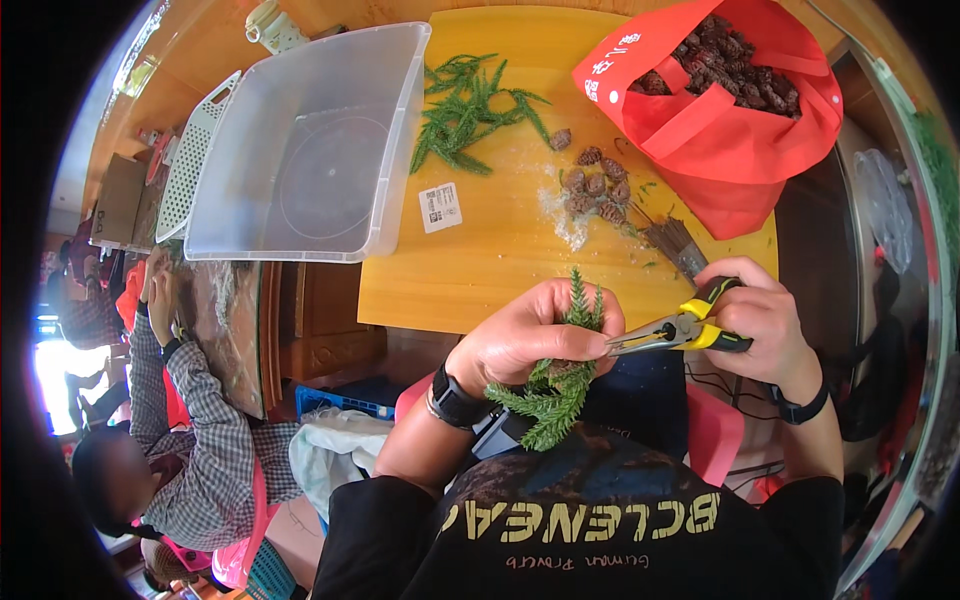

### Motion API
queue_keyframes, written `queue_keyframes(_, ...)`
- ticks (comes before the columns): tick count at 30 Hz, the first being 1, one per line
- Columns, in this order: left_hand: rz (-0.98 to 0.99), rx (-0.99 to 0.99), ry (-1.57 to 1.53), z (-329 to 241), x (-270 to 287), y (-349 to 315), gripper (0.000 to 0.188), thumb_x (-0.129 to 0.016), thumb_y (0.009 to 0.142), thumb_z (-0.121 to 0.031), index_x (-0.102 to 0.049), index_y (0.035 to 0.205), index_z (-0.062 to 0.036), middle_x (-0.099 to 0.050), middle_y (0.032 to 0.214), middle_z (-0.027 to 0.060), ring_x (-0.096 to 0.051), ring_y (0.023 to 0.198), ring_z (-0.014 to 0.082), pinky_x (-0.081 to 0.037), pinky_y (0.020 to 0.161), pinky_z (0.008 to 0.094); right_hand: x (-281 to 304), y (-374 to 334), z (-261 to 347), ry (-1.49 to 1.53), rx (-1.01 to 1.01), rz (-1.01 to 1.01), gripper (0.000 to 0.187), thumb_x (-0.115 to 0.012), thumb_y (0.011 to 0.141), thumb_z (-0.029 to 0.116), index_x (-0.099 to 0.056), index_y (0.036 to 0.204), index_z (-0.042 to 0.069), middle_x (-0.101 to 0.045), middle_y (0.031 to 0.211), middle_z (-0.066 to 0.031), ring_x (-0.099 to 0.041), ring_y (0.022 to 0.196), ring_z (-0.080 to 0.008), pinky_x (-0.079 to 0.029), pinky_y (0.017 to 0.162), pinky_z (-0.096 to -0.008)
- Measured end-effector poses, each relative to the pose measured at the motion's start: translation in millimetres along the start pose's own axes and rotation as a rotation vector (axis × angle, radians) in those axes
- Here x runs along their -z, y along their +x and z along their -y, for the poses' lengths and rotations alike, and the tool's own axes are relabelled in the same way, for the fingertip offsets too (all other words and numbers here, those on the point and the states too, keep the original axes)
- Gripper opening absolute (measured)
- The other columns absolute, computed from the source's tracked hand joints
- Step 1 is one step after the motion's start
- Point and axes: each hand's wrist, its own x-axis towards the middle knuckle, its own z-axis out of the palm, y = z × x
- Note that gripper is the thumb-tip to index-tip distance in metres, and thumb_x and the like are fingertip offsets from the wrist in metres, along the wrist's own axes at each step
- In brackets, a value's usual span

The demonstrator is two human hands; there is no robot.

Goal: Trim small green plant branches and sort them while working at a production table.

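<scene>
Okay, reading the clock as laid over the view with 12 at the top: the green sprig [562, 395] is a bit before 5 o'clock from the middle, up off the tabletop [470, 285] and in front of the black shirt. The left hand [535, 325] has it pinched between thumb and fingers, and the right hand [765, 315] is wrapped round the handles of the pliers [690, 328], whose nose comes right up by the left thumb. Whether the jaws bite on anything there is too small to tell. My take on doing this bit well: keep that pinch firm but don't mash the needles, get the nose clear of the thumb before squeezing, go in with just the tips, and use small, easy squeezes. As for direction, the sprig's long axis runs roughly 12 to 6, with the top leaning slightly toward 1; the upper frond points up, the bushier lower one hangs toward 6:30, and a side frond sticks out toward 8. The pliers' nose points just under 9.
</scene>
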Motion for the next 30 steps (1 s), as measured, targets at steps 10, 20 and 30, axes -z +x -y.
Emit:
queue_keyframes(10, 0.045, 0.036, -0.063, -1.7, -4.8, 2.3, 0.022, -0.064, 0.072, -0.014, -0.048, 0.066, -0.0006, -0.047, 0.055, 0.007, -0.044, 0.05, 0.0155, -0.032, 0.043, 0.0262, -0.8, -2.0, -2.2, -0.014, 0.025, -0.028, 0.023, -0.07, 0.052, 0.001, -0.05, 0.062, 0.005, -0.052, 0.062, -0.0071, -0.06, 0.082, -0.0326, -0.048, 0.063, -0.0357)
queue_keyframes(20, 0.062, 0.033, -0.051, 2.0, -4.8, 2.3, 0.024, -0.065, 0.071, -0.016, -0.047, 0.065, -0.001, -0.047, 0.054, 0.0073, -0.045, 0.049, 0.0157, -0.032, 0.043, 0.0263, -1.9, -4.2, -3.2, -0.064, 0.06, -0.053, 0.024, -0.07, 0.05, 0.0, -0.051, 0.063, 0.005, -0.053, 0.063, -0.0069, -0.06, 0.084, -0.032, -0.048, 0.062, -0.0342)
queue_keyframes(30, 0.031, 0.01, -0.006, -1.7, -1.6, 2.5, 0.026, -0.067, 0.071, -0.018, -0.048, 0.066, -0.0017, -0.047, 0.056, 0.0059, -0.045, 0.05, 0.0152, -0.034, 0.045, 0.0253, -4.2, -7.0, -1.9, -0.087, 0.054, -0.078, 0.023, -0.07, 0.051, 0.0, -0.049, 0.062, 0.004, -0.051, 0.061, -0.0072, -0.059, 0.077, -0.0307, -0.047, 0.059, -0.0337)
